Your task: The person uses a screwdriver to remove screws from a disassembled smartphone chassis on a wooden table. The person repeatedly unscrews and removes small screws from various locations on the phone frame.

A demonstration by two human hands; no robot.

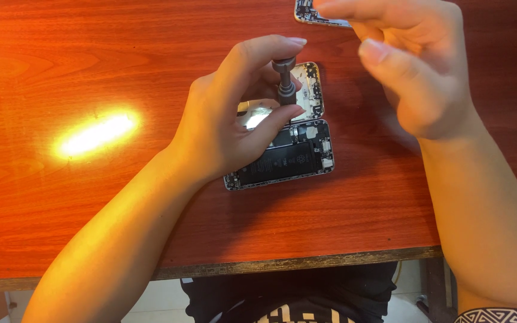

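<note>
Forearms: both reaching in from 6 o'clock over the wooden table [61, 72].
Left hand [228, 125]: pinching a grey screwdriver [285, 81] upright.
Opened phone [294, 158]: lying just beneath, centre.
Right hand [414, 72]: hovering at 1 o'clock, fingers loosely curled, holding nothing.

Both forearms are bare, without sleeves, watch or rings. The left hand [234, 113] shows a longish, unpainted nail on its forefinger. At the near edge, a dark garment [282, 293] with a black-and-white geometric pattern shows.
</note>
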